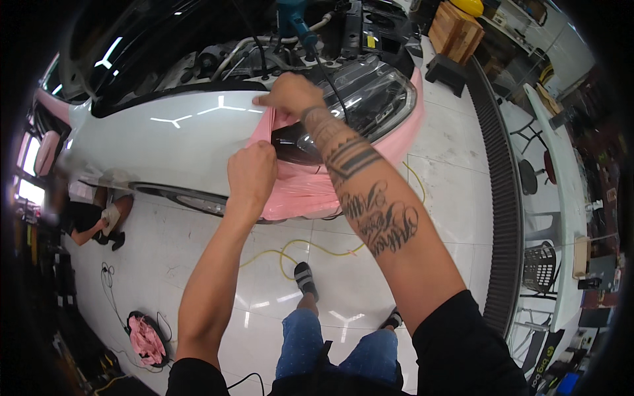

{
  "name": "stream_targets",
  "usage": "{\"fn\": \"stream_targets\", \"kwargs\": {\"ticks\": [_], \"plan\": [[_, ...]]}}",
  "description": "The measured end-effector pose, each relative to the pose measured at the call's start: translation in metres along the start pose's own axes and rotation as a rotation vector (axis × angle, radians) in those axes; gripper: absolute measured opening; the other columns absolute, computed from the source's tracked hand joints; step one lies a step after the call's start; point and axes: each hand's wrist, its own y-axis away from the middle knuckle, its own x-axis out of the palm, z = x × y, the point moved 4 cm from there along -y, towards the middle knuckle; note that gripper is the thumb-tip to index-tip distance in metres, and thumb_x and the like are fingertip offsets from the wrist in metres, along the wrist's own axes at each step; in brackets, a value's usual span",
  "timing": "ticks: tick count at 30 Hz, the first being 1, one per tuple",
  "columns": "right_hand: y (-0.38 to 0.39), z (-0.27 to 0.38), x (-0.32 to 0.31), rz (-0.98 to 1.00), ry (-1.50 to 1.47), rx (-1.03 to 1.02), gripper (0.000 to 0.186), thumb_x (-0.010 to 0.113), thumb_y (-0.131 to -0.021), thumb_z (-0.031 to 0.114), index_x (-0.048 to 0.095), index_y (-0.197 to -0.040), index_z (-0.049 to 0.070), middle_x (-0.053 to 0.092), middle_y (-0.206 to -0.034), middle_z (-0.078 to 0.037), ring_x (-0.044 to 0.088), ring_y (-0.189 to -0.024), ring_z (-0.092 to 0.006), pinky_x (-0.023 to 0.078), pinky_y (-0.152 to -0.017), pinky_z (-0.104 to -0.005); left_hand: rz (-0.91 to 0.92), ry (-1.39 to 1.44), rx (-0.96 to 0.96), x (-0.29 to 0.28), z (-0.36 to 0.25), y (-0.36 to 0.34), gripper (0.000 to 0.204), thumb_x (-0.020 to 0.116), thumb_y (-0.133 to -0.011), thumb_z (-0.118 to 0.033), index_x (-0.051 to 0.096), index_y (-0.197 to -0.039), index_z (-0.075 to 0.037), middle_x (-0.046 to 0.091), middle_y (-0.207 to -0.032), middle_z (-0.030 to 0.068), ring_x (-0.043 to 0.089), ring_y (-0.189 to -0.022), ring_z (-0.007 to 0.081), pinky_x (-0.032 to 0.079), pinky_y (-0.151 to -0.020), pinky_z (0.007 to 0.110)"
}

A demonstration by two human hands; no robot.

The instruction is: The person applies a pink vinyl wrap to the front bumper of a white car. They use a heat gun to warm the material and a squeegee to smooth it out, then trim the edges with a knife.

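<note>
A glossy white tiled floor (198, 264) reflects overhead lights. A yellow cable (290, 249) snakes across it, and a round bin (146, 340) of pink scraps sits lower left. A dark grated drain strip (500, 191) curves along the right, beside a long white counter (561, 171), stools (528, 177) and a wooden crate (456, 30).

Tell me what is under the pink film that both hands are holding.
Under the pink film the white car body and part of the headlight show. The left hand and right hand grip its edge; the bumper beneath stays covered.
</note>
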Motion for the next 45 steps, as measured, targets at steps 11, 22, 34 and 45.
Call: {"fn": "stream_targets", "kwargs": {"ticks": [11,22,34,45], "plan": [[0.034,-0.039,0.081,-0.275,-0.844,0.013,0.035,0.054,-0.086,0.025,0.062,-0.071,-0.006,0.058,-0.065,-0.025,0.058,-0.063,-0.0407,0.045,-0.063,-0.0449,0.122,0.007,0.097,-0.024,0.051,-0.008,0.039,0.051,-0.091,-0.034,0.060,-0.080,0.003,0.061,-0.064,0.0191,0.062,-0.064,0.0387,0.051,-0.060,0.044],[0.065,-0.047,0.089,-0.362,-0.877,-0.133,0.035,0.052,-0.092,0.021,0.058,-0.071,-0.006,0.052,-0.055,-0.023,0.055,-0.043,-0.0291,0.040,-0.047,-0.0406,0.297,-0.169,0.022,-0.005,-0.035,-0.118,0.026,0.058,-0.083,-0.024,0.066,-0.078,0.000,0.064,-0.082,0.0208,0.065,-0.077,0.0365,0.052,-0.070,0.043],[0.066,-0.076,0.070,-0.301,-0.692,-0.421,0.019,0.066,-0.075,0.014,0.060,-0.070,-0.003,0.057,-0.061,-0.021,0.058,-0.054,-0.0360,0.044,-0.050,-0.0398,0.231,0.128,0.005,0.009,-0.035,-0.078,0.018,0.055,-0.076,-0.014,0.060,-0.070,0.002,0.061,-0.071,0.0230,0.059,-0.072,0.0411,0.047,-0.069,0.048],[0.017,-0.080,-0.014,-0.215,0.116,-1.180,0.034,0.060,-0.072,0.006,0.062,-0.105,0.003,0.052,-0.128,-0.004,0.044,-0.122,-0.0232,0.038,-0.093,-0.0387,0.315,0.018,0.079,-0.005,-0.036,-0.079,0.015,0.059,-0.074,-0.015,0.060,-0.078,0.000,0.060,-0.068,0.0209,0.061,-0.068,0.0372,0.049,-0.065,0.046]]}}
